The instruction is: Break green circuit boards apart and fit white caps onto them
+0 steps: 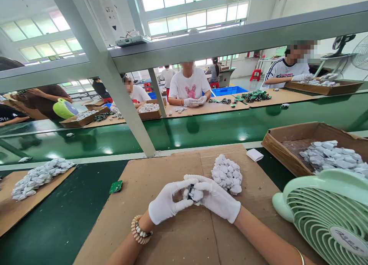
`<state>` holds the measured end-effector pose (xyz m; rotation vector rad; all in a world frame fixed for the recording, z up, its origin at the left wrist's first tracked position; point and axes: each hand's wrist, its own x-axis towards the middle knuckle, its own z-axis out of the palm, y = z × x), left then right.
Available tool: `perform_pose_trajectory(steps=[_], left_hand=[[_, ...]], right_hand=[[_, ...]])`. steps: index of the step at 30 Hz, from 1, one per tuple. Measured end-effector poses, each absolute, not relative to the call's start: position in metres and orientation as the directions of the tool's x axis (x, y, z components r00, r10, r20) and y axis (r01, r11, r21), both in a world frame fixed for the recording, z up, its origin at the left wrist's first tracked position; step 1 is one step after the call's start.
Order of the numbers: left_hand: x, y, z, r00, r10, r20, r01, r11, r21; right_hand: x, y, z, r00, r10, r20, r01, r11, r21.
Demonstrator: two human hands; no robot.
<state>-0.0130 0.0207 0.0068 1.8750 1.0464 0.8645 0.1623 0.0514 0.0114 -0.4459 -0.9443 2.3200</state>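
My left hand [166, 203] and my right hand [220, 201], both in white gloves, meet over the cardboard sheet. Their fingers are closed around a small circuit board [190, 192], seen as a dark edge, with a white lump [197, 196] against it. Fingertips hide much of both. Just beyond my right hand lies a heap of white lumps [226, 173]. A single green circuit board [115, 186] rests at the left edge of the cardboard sheet [149, 176].
At right stand a pale green fan [324, 211] and a cardboard box [276, 150] holding white lumps. More white lumps [40, 178] lie at left. A grey post [126, 104] and beam cross ahead. Beyond the green belt [201, 130], gloved co-workers sit beside green boards [255, 96].
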Motion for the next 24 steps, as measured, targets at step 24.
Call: perform_pose_trajectory(steps=[24], left_hand=[[-0.010,0.018,0.018,0.339,0.934,0.113,0.170,-0.179,0.969]], right_hand=[[0.160,0.046,0.012,-0.712,0.697,-0.083,-0.418,-0.517,-0.747]])
